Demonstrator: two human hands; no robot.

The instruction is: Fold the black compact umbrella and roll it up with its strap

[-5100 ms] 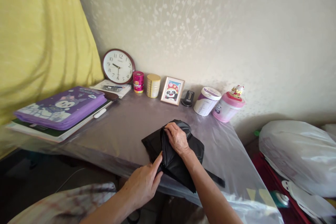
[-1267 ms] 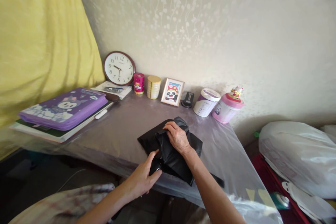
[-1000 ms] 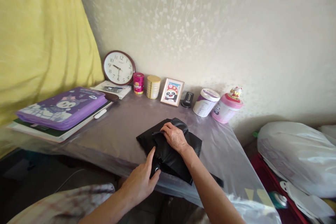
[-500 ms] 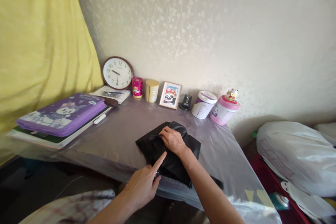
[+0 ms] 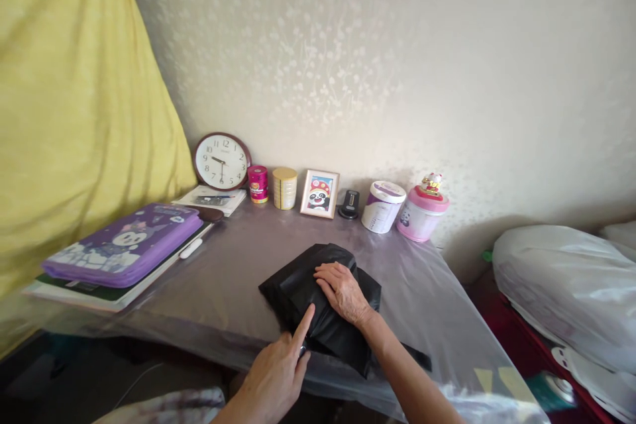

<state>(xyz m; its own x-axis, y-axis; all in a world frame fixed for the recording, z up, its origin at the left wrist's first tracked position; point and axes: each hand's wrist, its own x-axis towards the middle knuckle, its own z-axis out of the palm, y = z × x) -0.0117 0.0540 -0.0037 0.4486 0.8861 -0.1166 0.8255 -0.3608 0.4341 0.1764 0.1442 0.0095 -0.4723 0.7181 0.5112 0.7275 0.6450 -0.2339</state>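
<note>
A black folding umbrella (image 5: 291,285) lies collapsed near the front edge of the table, its loose canopy spread in overlapping folds. My left hand (image 5: 278,368) is closed around its handle at the near end, where a small shiny part shows between thumb and fingers. The left index finger points out along the fabric. My right hand (image 5: 345,291) rests flat on top of the canopy, fingers stretched out and pressed against the cloth. A narrow black strip (image 5: 417,356) sticks out on the right, beyond my right forearm.
A clear plastic cover lies over the table (image 5: 223,265). Along the wall stand a clock (image 5: 222,160), a pink tin (image 5: 258,184), a yellow canister (image 5: 285,188), a panda picture (image 5: 319,193) and two tubs (image 5: 382,207). A purple case (image 5: 124,245) lies left; white bags (image 5: 561,285) sit right.
My right fingers have let go of a fold of the canopy and now lie flat, slightly further right. My left hand keeps its grip. The view has tilted up a little.
</note>
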